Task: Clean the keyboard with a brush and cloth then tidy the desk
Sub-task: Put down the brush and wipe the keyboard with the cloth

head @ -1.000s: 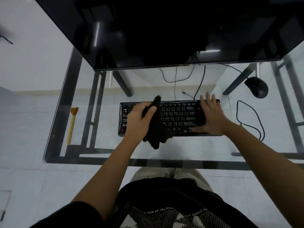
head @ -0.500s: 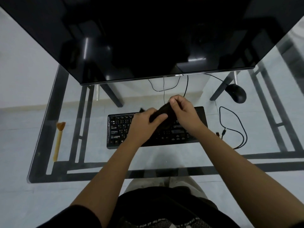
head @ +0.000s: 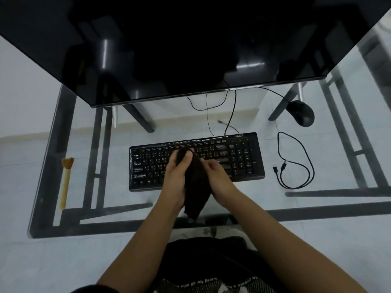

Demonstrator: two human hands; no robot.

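A black keyboard (head: 237, 157) lies in the middle of the glass desk (head: 118, 199). Above its front half, both hands hold a dark cloth (head: 195, 187) that hangs down between them. My left hand (head: 176, 176) grips the cloth's top and left side, thumb over the upper end. My right hand (head: 220, 178) holds its right side, fingers curled against the fabric. The hands and cloth hide the keyboard's middle keys. A brush (head: 66, 180) with a pale yellow handle and orange bristles lies near the desk's left edge, far from both hands.
A large dark monitor (head: 190, 43) overhangs the back of the desk. A black mouse (head: 301, 113) sits at the back right. A coiled black cable (head: 296, 161) lies right of the keyboard. The desk's front edge runs just below the hands.
My right hand left the keyboard's right end and took hold of the cloth. Both hands, with the cloth between them, have since drawn back toward the keyboard's front edge.
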